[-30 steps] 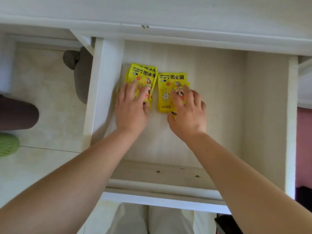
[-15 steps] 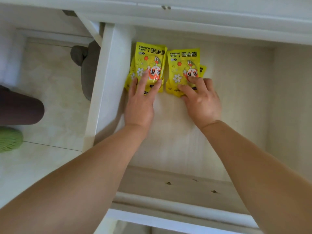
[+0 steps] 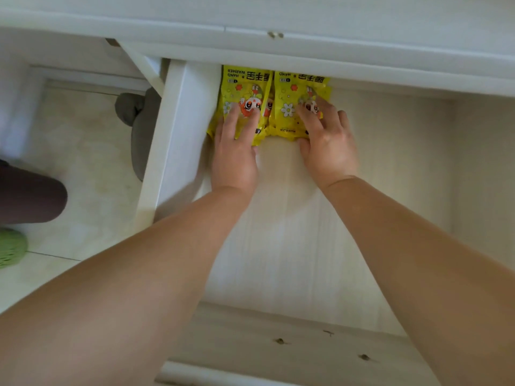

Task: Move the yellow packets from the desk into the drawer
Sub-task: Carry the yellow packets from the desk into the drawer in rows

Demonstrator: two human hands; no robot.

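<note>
Below, yellow packets (image 3: 289, 87) lie in two side-by-side stacks at the drawer (image 3: 178, 129) floor's far left corner, long axes pointing away from me, far ends under the bench (image 3: 362, 62). My left grip (image 3: 234, 157) and right grip (image 3: 328, 151) press flat, fingers straight, one on each stack's near end.

Single head-worn view, angled steeply downward from close range into an open drawer (image 3: 178, 151), table (image 3: 362, 18) edge along the top.
</note>
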